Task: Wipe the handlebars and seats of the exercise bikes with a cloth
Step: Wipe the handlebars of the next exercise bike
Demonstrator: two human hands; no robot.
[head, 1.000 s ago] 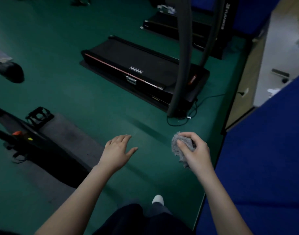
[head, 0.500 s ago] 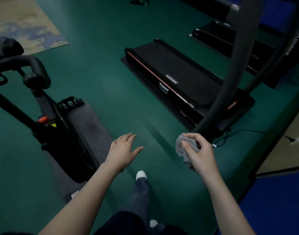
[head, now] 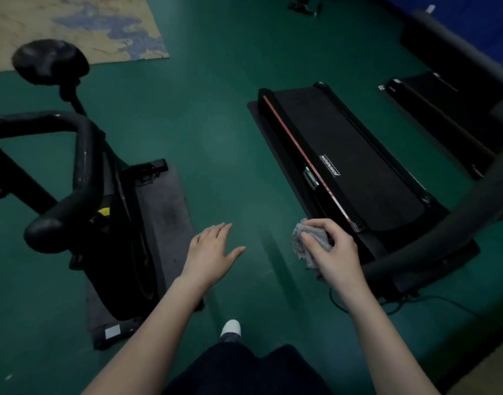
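View has swung since half a second ago: exercise bike [head: 113, 229] now shows its whole handlebar [head: 83, 169] and seat [head: 49, 62]; treadmill [head: 358, 178] lies well right of the bike. Left hand [head: 213, 252] unchanged, fingers straight and spread, empty, in the air just right of the bike. Right hand [head: 334, 253], further right, fingers curled round bunched grey cloth [head: 303, 242].

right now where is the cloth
Head view, right of centre: the cloth is bunched in the right hand, over the green floor beside the nearest treadmill.
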